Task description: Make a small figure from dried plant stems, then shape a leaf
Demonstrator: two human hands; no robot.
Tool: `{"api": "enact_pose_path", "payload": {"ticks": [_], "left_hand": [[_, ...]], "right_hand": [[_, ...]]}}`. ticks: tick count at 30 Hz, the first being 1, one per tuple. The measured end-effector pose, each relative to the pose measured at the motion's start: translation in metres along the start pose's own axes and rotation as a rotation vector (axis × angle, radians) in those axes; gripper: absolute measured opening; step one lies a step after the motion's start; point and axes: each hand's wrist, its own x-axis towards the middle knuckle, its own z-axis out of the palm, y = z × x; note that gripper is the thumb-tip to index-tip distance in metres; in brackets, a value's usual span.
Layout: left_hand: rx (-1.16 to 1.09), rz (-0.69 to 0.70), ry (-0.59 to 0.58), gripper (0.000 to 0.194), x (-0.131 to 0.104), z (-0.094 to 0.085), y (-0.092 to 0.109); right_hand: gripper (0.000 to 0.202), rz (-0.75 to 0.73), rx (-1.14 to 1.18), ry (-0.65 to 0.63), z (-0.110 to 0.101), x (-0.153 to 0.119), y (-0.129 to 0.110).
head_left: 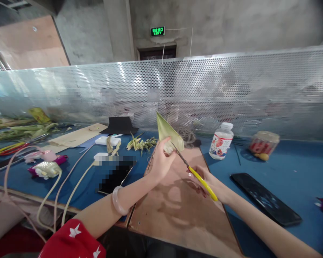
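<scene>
A pale green folded leaf cone (169,130) stands point up above the wooden board (177,222). Its lower part is gripped by my left hand (163,159), which has a pale bangle at the wrist. Yellow-handled scissors (201,182) are in my right hand (204,182), their blades reaching up and left to the lower edge of the leaf beside my left fingers. The blade tips are too small to tell whether they are touching the leaf.
A white-capped bottle (221,141), a clear jar (264,143) and a black phone (266,199) lie to the right. Left are another phone (117,177), cables, leaf scraps (142,143) and a paper sheet (75,138). Behind runs a perforated metal screen (140,86).
</scene>
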Motion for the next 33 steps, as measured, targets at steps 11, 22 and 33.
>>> {"api": "enact_pose_path", "payload": {"ticks": [11, 22, 33], "left_hand": [[-0.106, -0.004, -0.089, 0.047, 0.004, -0.001, -0.004], [-0.263, -0.071, -0.254, 0.053, 0.011, -0.004, -0.002], [-0.184, 0.043, -0.245, 0.051, 0.013, -0.008, 0.003]], "right_hand": [[0.050, 0.034, 0.160, 0.055, 0.004, -0.002, 0.002], [0.047, 0.029, 0.174, 0.114, 0.008, -0.001, 0.005], [0.049, -0.026, 0.262, 0.108, 0.022, 0.004, 0.017]]}}
